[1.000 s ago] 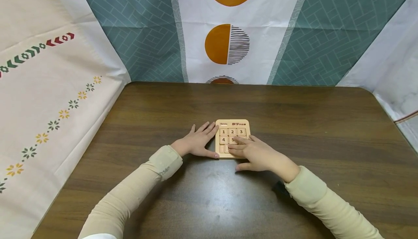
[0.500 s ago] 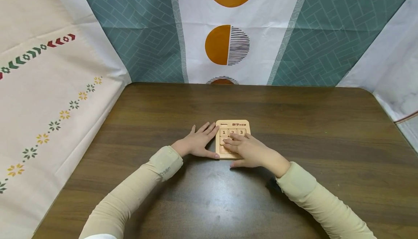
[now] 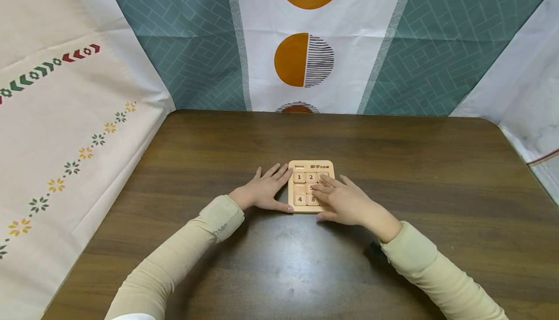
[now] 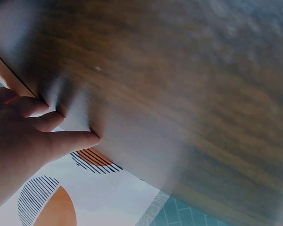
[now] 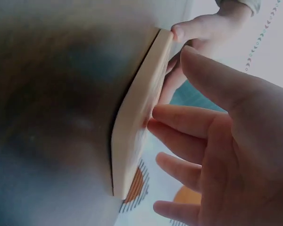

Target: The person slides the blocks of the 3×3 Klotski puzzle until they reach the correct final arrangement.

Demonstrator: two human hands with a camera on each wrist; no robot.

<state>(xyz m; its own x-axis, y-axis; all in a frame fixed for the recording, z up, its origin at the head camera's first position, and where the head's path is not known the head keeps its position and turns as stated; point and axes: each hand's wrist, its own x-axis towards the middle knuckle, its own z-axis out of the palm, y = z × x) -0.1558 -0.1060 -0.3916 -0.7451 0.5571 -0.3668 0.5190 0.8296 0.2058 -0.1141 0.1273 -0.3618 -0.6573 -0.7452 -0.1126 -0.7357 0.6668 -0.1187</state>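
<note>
A wooden sliding number puzzle (image 3: pixel 305 163) lies flat on the table in the head view. Tiles 1 and 2 are in its top row, and tile 4 (image 3: pixel 300 199) sits at bottom left beside tile 8 (image 3: pixel 312 199). An open slot shows at the left of the middle row. My left hand (image 3: pixel 264 191) rests spread against the puzzle's left side, its thumb at the lower left corner. My right hand (image 3: pixel 349 203) reaches over the right side, fingertips touching around tile 5 (image 3: pixel 309 187). It covers most of the right column. The right wrist view shows the puzzle's edge (image 5: pixel 134 108).
The brown wooden table (image 3: pixel 218 140) extends around the puzzle. Behind it hangs a patterned cloth (image 3: pixel 262 67), and a cream cloth (image 3: pixel 65 130) with flower motifs hangs at the left. A small dark object (image 3: pixel 376 252) shows under the right wrist.
Tile 4 has slid down from the middle row to the bottom left slot, leaving the gap above it. My right hand moved left over the tiles, then back right. The left hand stayed still.
</note>
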